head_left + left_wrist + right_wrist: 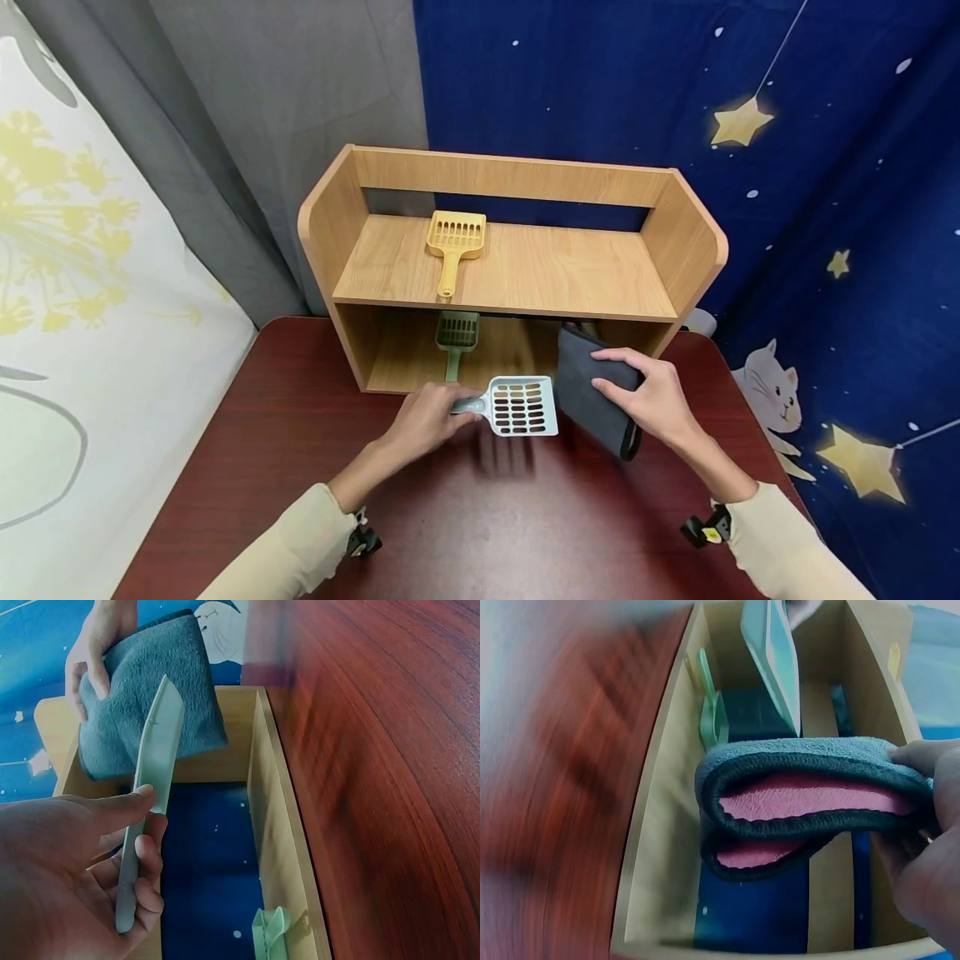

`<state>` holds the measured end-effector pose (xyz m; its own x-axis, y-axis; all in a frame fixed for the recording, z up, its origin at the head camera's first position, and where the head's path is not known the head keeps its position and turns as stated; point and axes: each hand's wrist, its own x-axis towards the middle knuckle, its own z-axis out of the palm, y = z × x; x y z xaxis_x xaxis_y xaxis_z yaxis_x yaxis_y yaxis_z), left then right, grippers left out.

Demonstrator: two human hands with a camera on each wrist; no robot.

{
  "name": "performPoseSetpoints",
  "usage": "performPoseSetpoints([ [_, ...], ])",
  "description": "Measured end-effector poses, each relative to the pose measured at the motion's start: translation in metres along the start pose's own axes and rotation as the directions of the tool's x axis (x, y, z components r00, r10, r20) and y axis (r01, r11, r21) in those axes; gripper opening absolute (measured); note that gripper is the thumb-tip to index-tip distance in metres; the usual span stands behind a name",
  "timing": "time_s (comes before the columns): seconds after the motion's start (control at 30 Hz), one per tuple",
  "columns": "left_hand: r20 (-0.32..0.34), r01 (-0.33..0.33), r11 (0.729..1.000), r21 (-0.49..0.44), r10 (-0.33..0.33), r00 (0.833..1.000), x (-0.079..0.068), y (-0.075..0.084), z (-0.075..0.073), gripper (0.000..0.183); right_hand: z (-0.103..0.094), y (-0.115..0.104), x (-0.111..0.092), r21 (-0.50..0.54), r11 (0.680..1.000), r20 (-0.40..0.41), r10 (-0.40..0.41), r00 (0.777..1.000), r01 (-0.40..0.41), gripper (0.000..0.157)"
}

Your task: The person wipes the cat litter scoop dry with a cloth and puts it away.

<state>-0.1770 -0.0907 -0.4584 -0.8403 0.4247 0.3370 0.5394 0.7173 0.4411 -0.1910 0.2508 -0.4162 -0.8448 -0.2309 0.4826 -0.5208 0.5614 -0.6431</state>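
My left hand (437, 414) grips the handle of a pale blue slotted litter scoop (522, 406), held flat in front of the shelf with its head pointing right. My right hand (654, 395) pinches a folded cloth (592, 387), dark grey outside; the right wrist view shows pink inner layers and a dark edging on this cloth (817, 793). The cloth hangs tilted at the lower compartment's front, close beside the scoop head. A green litter scoop (457, 332) lies in the lower compartment, and a yellow one (454, 242) on the upper shelf, handle toward me.
A two-level wooden shelf (570, 265) stands at the back of the dark red table (450, 517). Behind it hang a grey curtain (300, 75) and a blue starry curtain (600, 75). A white patterned cloth (90, 400) borders the table's left side.
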Motion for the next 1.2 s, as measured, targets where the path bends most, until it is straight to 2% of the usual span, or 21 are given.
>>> performPoseSetpoints([
  [0.17, 0.009, -0.014, 1.0, 0.008, 0.014, 1.0, 0.002, 0.004, 0.003, 0.03, 0.019, -0.012, -0.003, 0.001, 0.999, -0.012, -0.05, 0.999, 0.05, 0.036],
  [0.27, 0.008, -0.019, 1.0, 0.019, 0.019, 1.0, 0.004, 0.008, 0.004, 0.031, 0.032, -0.021, -0.004, -0.007, 0.999, -0.009, -0.051, 0.999, 0.051, 0.036],
  [0.5, -0.011, 0.022, 0.999, 0.039, -0.021, 1.0, 0.007, 0.017, 0.005, 0.031, 0.064, -0.037, -0.004, -0.068, 0.997, 0.005, 0.036, 0.999, -0.036, 0.037],
  [0.73, 0.003, 0.038, 0.998, 0.042, -0.039, 0.999, 0.01, 0.025, 0.012, 0.029, 0.09, -0.051, -0.001, -0.089, 0.989, 0.026, 0.118, 0.993, -0.116, 0.037],
  [0.97, -0.026, 0.054, 0.998, 0.043, -0.053, 0.998, 0.011, 0.028, 0.015, 0.028, 0.091, -0.054, 0.003, -0.119, 0.985, 0.018, 0.128, 0.992, -0.125, 0.036],
  [1.1, -0.036, 0.054, 0.998, 0.013, -0.054, 0.998, 0.008, 0.026, 0.015, 0.028, 0.083, -0.046, 0.002, -0.155, 0.982, 0.035, 0.11, 0.993, -0.103, 0.035],
  [1.2, -0.052, 0.053, 0.998, 0.016, -0.052, 0.997, 0.007, 0.022, 0.013, 0.029, 0.073, -0.039, 0.001, -0.176, 0.98, 0.006, 0.095, 0.995, -0.093, 0.035],
])
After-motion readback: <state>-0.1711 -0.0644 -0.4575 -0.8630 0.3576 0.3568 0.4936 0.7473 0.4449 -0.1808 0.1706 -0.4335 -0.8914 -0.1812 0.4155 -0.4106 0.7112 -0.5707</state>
